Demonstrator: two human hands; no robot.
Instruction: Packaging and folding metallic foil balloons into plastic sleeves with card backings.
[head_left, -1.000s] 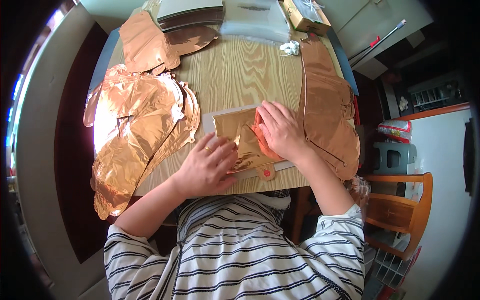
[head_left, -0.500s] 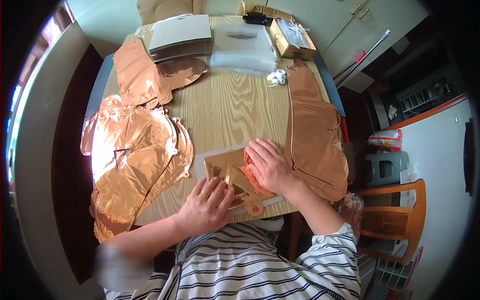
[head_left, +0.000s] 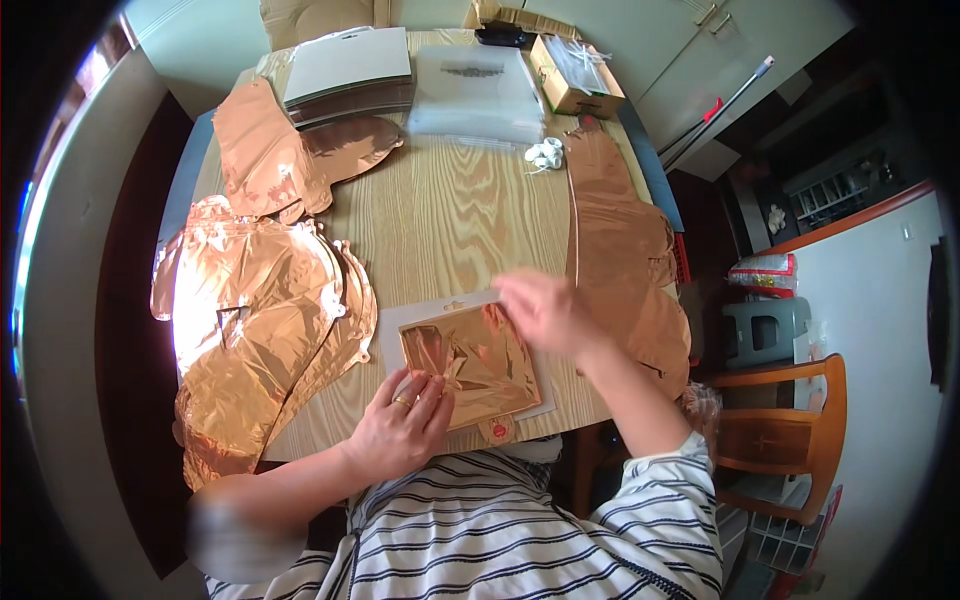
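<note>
A folded rose-gold foil balloon (head_left: 490,370) lies as a shiny creased rectangle on a white card with a hang hole (head_left: 392,318) at the table's near edge. My left hand (head_left: 402,420) rests on the foil's lower left side, its slightly bent fingers lying on the surface and a ring on one of them. Just off the foil's upper right corner is my right hand (head_left: 548,312), raised and smeared by motion, so its fingers are unclear. A small brown tag with a red mark (head_left: 499,430) lies below the card.
Flat foil balloons (head_left: 265,300) cover the table's left side; another (head_left: 625,250) lies at the right. At the back stand a stack of white cards (head_left: 350,65), clear plastic bags (head_left: 475,95) and a cardboard box (head_left: 575,85). White string (head_left: 545,154) sits before the box. A wooden chair (head_left: 775,435) is at right.
My right hand has lifted off the foil toward its upper right corner, uncovering the right part. My left hand has slid slightly left and lies flatter on the foil.
</note>
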